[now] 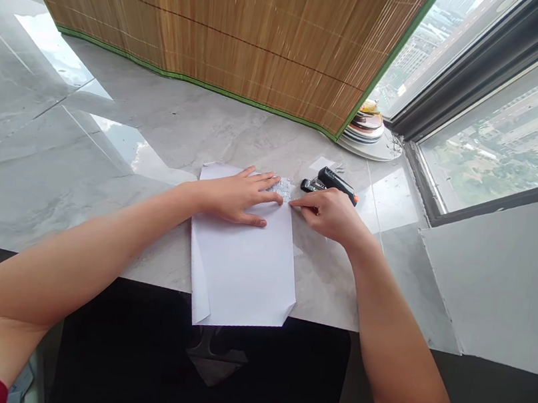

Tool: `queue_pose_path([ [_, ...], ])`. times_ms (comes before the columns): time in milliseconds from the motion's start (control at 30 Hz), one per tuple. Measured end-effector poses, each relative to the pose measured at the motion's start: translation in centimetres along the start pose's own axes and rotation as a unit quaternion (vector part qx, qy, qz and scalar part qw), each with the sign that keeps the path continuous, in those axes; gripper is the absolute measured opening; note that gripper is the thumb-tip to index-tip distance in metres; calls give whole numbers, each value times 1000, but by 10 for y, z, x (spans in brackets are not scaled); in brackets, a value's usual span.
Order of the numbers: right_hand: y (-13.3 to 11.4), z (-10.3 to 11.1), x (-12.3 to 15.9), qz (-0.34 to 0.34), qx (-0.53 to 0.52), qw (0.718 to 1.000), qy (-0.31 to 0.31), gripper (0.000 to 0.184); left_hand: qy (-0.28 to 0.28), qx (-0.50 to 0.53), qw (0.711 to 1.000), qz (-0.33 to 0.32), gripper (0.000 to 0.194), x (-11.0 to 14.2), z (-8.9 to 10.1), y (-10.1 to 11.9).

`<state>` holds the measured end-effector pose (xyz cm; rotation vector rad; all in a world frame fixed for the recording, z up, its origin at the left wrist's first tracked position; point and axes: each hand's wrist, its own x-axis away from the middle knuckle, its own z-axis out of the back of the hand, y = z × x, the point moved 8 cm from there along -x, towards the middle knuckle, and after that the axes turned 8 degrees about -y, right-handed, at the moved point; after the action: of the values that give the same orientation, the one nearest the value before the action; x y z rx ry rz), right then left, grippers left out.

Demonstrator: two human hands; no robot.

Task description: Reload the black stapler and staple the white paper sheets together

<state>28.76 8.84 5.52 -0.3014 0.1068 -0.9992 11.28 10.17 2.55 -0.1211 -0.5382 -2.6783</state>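
A white sheet of paper point(244, 265), perhaps several layers, lies on the counter with its near end past the edge and its lower corners folded. My left hand point(239, 197) rests flat on the upper part, fingers spread. Beside those fingertips, at the paper's upper right corner, is a silvery patch that looks like many staples point(281, 190), partly covered by the hand. My right hand point(331, 212) touches the paper's right edge there with its stretched index finger, the other fingers curled. Just behind that hand is a black stapler point(335, 182), partly hidden by it.
A small white scrap point(322, 163) with bits of metal lies behind the stapler. A bamboo blind point(214, 25) with green trim reaches down to the grey marble counter point(171, 113). Stacked plates point(372, 139) stand in the window corner. Below the counter edge is a black chair point(125, 348).
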Motion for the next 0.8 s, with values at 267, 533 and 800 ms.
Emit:
queue_pose_path([
  [267, -1, 2, 0, 10, -28, 999, 10, 42, 2, 7, 1000, -1, 68, 0, 1, 1],
  [533, -3, 8, 3, 10, -20, 998, 62, 44, 4, 6, 1000, -2, 68, -1, 1, 0],
  [800, 0, 2, 0, 2, -10, 1000, 20, 45, -5, 5, 1000, 1, 68, 0, 2, 2],
])
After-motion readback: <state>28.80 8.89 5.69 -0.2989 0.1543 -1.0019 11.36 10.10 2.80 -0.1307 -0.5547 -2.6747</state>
